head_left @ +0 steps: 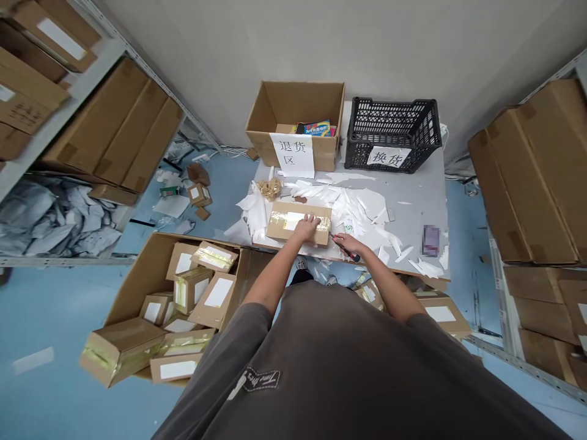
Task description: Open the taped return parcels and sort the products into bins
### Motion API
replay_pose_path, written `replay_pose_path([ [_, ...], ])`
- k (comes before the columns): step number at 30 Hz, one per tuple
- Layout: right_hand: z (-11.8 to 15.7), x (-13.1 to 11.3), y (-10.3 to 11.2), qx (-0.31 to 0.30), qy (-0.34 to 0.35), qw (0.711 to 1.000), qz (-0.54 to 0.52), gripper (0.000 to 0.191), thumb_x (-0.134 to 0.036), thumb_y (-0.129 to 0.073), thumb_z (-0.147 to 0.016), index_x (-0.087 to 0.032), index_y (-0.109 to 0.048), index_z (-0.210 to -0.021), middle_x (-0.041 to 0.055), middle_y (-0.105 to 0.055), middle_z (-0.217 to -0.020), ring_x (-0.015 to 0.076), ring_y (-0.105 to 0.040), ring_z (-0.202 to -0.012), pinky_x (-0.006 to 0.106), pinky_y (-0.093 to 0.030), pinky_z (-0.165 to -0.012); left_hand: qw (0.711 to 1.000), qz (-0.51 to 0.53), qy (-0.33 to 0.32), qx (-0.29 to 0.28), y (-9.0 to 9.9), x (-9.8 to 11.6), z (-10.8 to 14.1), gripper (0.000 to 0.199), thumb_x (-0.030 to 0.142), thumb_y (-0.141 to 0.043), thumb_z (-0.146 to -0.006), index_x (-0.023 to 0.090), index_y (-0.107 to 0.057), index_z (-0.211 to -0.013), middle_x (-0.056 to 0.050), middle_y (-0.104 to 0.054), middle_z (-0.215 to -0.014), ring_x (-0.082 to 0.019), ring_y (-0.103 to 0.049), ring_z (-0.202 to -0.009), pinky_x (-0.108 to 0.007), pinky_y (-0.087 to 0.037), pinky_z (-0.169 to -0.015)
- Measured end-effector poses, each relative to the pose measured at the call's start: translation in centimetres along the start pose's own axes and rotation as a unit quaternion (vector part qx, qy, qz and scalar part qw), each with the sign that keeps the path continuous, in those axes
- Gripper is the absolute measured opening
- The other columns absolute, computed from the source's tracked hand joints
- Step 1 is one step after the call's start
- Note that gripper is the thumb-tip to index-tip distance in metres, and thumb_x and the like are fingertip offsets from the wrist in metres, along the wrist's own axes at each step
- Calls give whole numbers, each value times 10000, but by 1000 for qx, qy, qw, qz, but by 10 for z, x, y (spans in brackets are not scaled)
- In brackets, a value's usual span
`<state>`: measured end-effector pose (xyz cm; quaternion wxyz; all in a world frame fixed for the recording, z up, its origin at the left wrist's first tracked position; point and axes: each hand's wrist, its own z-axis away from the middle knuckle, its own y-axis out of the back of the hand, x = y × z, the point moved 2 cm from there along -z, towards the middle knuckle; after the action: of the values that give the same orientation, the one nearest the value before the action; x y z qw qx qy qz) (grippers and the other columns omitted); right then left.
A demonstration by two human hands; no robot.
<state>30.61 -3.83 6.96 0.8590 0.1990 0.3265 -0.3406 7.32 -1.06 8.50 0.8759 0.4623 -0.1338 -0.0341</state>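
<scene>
A taped cardboard box with a white label lies flat near the front edge of the table. My left hand rests on top of it towards its right part, fingers spread over the label and clear tape. Closed around a red-and-black box cutter, my right hand is just right of the box. The cutter's tip points at the box's right end, where the tape runs over; whether the blade touches it I cannot tell. Torn white paper lies behind and beside the box.
At the table's back stand an open cardboard carton and a black plastic crate, both with paper signs. A large carton full of taped boxes is at my left. Shelves with cartons flank both sides. A blurred purple item lies right.
</scene>
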Motion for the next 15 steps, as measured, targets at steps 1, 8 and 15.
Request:
replay_pose_path([
  [1,6,4,4,6,-4,1000,1,308,-543,-566,-1088,-261,-505,-979,-82,-505,-539,152,-493,-406,217,-401,-448,1000,19,4,10,3,-1,2,1287,625,-971,-685,252,-318,-1730,-180,-246,-1842,-407,-255,-1698,-468,-358,-1331],
  [8,35,14,11,80,16,997,8,311,-560,-452,-1128,-278,-469,-999,-94,-506,-573,160,-501,-438,223,-416,-498,996,25,69,58,23,-18,-11,1228,720,-867,-799,329,-245,-1782,-110,-120,-1881,-416,-79,-1733,-577,-205,-1378],
  [15,19,-5,5,154,33,965,211,344,-495,-379,-1157,-256,-599,-1044,8,-699,-841,223,-688,-819,251,-453,-735,996,25,60,65,6,-32,-27,1176,806,-727,-881,323,-181,-1804,-115,-82,-1882,-400,-3,-1739,-615,-131,-1383],
])
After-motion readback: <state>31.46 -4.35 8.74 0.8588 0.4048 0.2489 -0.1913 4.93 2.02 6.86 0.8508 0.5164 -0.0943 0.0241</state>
